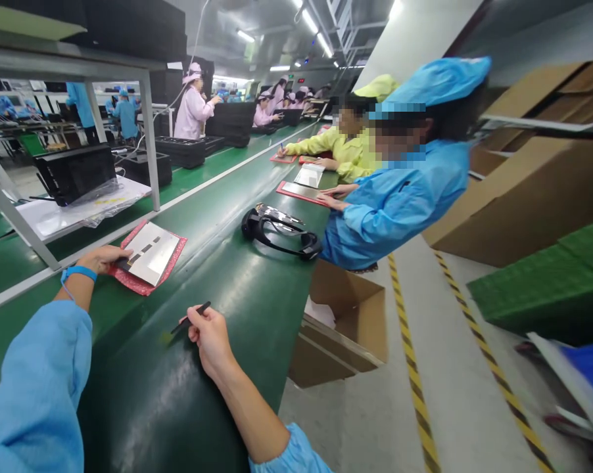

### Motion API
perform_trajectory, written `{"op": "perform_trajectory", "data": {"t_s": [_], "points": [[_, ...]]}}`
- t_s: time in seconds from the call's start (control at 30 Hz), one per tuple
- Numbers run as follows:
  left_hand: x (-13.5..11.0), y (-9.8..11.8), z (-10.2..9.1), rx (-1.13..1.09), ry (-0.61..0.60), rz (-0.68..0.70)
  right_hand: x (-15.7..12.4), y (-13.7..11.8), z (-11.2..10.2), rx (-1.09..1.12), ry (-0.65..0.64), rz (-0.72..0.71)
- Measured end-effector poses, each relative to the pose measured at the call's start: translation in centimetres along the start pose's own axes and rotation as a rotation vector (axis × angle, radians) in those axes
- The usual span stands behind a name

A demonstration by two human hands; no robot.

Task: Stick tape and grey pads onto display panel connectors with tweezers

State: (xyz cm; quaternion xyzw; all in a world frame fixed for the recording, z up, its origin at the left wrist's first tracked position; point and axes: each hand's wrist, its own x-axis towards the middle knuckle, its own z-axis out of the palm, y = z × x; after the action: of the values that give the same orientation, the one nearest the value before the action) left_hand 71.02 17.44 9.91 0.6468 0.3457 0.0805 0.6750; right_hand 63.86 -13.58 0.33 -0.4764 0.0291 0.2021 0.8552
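Note:
My left hand (105,259), with a blue band at the wrist, grips the near left corner of a flat silvery panel (154,255). The panel has several dark patches on its face and lies on a red padded sheet (179,252) on the green bench. Nearer to me, my right hand (210,335) is closed in a pinch around a slim black tool (182,324), which looks like tweezers. Its tip points down to the left, close to a small yellowish-green spot (167,336) on the bench surface.
A black headset-like device (281,231) sits on the green bench (212,276). Beyond it, a co-worker in blue (400,203) handles another panel (304,191). A metal rack (149,141) stands at left. An open cardboard box (370,322) is below the bench's right edge.

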Motion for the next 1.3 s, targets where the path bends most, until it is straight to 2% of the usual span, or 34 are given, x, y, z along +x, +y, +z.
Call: {"op": "perform_trajectory", "data": {"t_s": [0.1, 0.23, 0.3, 0.4, 0.5, 0.6, 0.67, 0.73, 0.87, 0.97, 1.07, 1.3], "points": [[-2.5, 1.0, 0.9, -0.043, -0.025, -0.068, 0.7, 0.1, -0.4, 0.098, 0.007, 0.011], [-6.9, 2.4, 1.5, -0.141, 0.035, -0.03, 1.9, -0.3, -1.3, 0.216, 0.049, 0.028], [-10.3, 2.6, 1.0, -0.189, 0.093, 0.012, 2.4, -0.4, -1.7, 0.252, 0.072, 0.04], [-17.3, 1.5, -0.6, -0.255, 0.18, 0.085, 3.1, -0.6, -2.0, 0.276, 0.091, 0.063], [-25.7, -1.8, -2.3, -0.298, 0.257, 0.106, 3.2, -0.6, -2.1, 0.274, 0.09, 0.08], [-33.7, -6.9, -3.2, -0.326, 0.33, 0.047, 2.8, -0.5, -2.0, 0.258, 0.085, 0.083], [-37.9, -10.7, -3.3, -0.351, 0.352, 0.007, 2.2, -0.4, -2.0, 0.247, 0.09, 0.081], [-40.9, -14.4, -2.9, -0.367, 0.352, 0.0, 1.6, -0.2, -2.0, 0.234, 0.101, 0.076], [-43.6, -20.2, -1.4, -0.358, 0.337, 0.034, 0.0, 0.2, -2.3, 0.197, 0.118, 0.057], [-44.2, -22.5, -0.4, -0.299, 0.32, 0.054, -1.3, 0.2, -3.0, 0.165, 0.12, 0.037], [-44.6, -23.2, -0.4, -0.163, 0.309, 0.057, -2.2, 0.0, -3.5, 0.142, 0.121, 0.012], [-47.0, -22.9, -2.8, 0.271, 0.249, -0.035, -2.9, -0.4, -3.7, 0.123, 0.126, -0.028]]}}
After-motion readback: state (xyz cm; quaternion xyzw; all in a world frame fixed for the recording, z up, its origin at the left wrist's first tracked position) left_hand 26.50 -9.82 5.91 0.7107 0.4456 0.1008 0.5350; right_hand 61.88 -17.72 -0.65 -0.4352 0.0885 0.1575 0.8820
